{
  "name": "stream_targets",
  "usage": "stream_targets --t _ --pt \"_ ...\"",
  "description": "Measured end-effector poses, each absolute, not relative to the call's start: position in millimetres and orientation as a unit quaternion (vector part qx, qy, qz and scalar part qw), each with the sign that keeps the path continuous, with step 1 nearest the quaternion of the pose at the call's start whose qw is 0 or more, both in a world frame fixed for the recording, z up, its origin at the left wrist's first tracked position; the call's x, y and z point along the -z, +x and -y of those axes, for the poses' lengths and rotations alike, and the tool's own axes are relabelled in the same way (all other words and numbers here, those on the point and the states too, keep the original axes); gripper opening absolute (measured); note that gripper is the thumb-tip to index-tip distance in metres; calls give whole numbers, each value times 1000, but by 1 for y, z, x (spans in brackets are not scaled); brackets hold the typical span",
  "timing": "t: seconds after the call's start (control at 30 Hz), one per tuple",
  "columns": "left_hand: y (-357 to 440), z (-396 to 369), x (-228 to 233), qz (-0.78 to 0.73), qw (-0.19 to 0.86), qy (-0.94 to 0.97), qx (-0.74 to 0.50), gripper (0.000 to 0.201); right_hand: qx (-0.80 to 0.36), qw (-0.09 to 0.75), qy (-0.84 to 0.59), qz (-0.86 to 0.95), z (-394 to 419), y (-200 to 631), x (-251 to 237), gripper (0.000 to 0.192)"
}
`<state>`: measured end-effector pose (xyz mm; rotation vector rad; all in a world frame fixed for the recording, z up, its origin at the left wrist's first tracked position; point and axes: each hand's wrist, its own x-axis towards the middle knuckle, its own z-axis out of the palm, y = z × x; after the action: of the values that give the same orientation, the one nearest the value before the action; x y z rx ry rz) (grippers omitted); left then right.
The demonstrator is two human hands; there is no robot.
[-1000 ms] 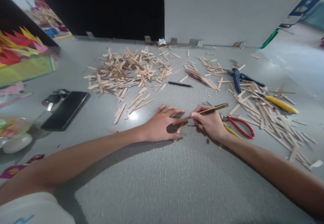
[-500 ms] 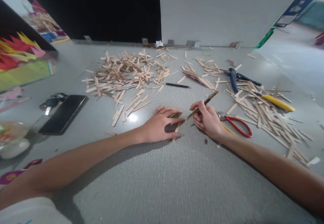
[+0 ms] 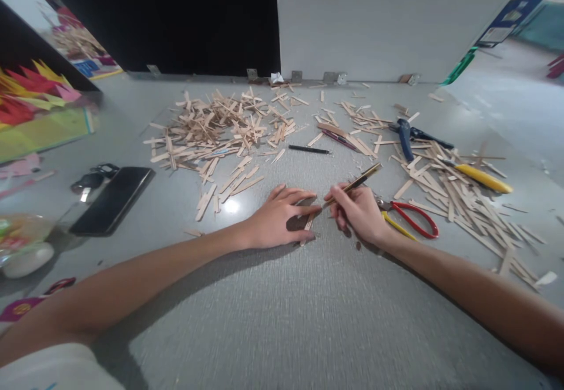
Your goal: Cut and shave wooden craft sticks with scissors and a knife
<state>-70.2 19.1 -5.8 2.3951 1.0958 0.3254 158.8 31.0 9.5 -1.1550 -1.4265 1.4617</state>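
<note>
**Blade meets stick**

The left hand [image 3: 277, 217] presses flat, fingers spread, on a wooden stick [image 3: 309, 224] lying on the grey surface [image 3: 308, 319]. The right hand [image 3: 359, 211] grips a gold craft knife [image 3: 352, 186], tip at the stick.

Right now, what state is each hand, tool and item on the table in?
left hand: flat, pressing a wooden stick down
right hand: gripping a gold craft knife, tip at the stick
red-handled pliers: lying unused
phone: screen dark
</note>
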Motion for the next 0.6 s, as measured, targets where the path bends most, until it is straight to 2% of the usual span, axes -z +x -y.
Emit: stream_targets --t 0.2,0.3,0.47,0.6 --pt "-74 -22 2 -406 269 870 -76 65 -535 326 -421 656 -20 159 -7 59" --pt "-74 -23 4 -398 273 872 -84 64 -527 315 -419 669 -18 161 -3 49" --pt "-74 -23 7 -398 271 872 -90 72 -402 311 -356 784 -16 165 -5 29" --pt "-74 -23 5 -394 273 874 -85 72 -361 299 -345 813 -15 166 -11 31"
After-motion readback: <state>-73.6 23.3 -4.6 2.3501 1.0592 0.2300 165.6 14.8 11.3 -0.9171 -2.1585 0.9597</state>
